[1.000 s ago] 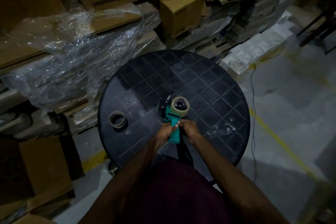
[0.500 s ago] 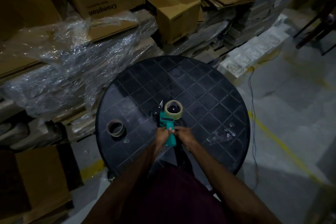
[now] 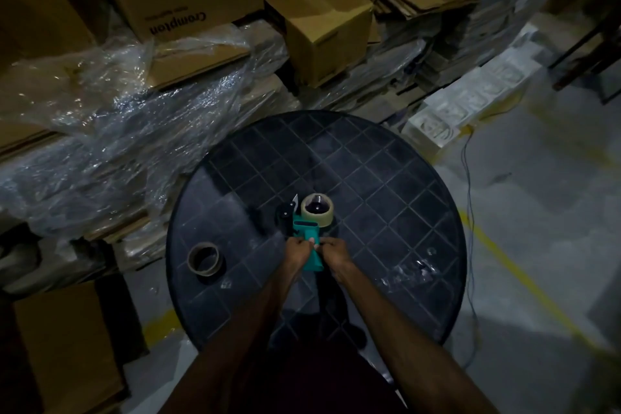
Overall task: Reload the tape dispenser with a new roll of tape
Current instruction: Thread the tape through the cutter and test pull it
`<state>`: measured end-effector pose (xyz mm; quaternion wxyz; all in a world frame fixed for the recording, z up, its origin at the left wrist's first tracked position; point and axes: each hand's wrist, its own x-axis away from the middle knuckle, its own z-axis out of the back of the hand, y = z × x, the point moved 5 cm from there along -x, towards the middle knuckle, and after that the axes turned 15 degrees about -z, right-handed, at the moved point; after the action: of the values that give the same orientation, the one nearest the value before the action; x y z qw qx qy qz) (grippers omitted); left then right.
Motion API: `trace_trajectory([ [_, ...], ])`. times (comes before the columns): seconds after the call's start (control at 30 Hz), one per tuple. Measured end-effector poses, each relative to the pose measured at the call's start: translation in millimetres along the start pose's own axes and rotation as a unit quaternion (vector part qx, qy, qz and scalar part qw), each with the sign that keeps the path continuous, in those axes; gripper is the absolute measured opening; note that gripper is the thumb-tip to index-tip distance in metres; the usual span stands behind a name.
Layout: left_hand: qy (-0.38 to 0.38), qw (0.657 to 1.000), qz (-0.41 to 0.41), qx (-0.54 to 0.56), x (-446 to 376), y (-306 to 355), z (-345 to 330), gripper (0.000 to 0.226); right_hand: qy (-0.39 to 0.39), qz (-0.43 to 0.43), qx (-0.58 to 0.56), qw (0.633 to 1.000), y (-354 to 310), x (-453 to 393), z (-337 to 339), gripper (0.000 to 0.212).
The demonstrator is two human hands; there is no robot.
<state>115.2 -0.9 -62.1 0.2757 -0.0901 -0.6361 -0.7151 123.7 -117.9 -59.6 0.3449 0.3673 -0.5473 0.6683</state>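
A teal tape dispenser lies on the round black table, its handle pointing toward me. A tan roll of tape sits on its hub at the far end, beside the black blade end with a small metal blade. My left hand and my right hand both pinch the handle from either side. A brown cardboard tape core stands alone on the table's left part.
Crumpled clear plastic scraps lie on the table's right side. Cardboard boxes and plastic wrap crowd the back and left. White foam packing and a thin cable lie on the grey floor at right.
The view has shifted a little. Both hands stay on the dispenser's handle, and the dispenser with its roll lies slightly farther from me than before.
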Motion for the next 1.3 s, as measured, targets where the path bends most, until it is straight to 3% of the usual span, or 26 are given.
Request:
trace_trajectory([
  [0.53, -0.002, 0.996, 0.017, -0.082, -41.8, -13.0, -18.8, 0.02, 0.062, -0.032, 0.074, 0.995, -9.0, -50.6, 7.6, 0.028],
  [0.8, -0.015, 0.996, 0.021, -0.081, -32.5, -29.7, -14.4, 0.019, 0.055, -0.007, 0.1, 0.993, 2.3, -26.8, 5.8, 0.027],
  [1.3, -0.013, 0.993, -0.033, -0.117, 58.2, -14.8, 28.4, 0.019, 0.078, 0.03, 0.082, 0.993, 47.7, 41.9, 9.7, 0.025],
])
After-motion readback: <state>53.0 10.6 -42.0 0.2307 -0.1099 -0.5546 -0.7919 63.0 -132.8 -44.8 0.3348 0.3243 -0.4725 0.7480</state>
